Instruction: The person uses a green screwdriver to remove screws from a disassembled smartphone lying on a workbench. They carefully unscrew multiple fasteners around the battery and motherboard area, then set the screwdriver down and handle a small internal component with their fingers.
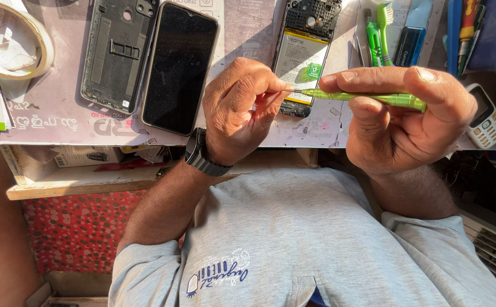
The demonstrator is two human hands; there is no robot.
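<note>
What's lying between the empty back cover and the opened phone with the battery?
A dark-screened phone lies flat between the back cover and the opened phone, in the head view.

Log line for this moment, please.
right hand: grips green screwdriver level above bench | left hand: pinches its metal tip | beneath: opened phone, battery showing | beside: black phone, back cover

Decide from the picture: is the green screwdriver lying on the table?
No, the right hand holds the green screwdriver off the table while the left hand pinches its tip.
</note>
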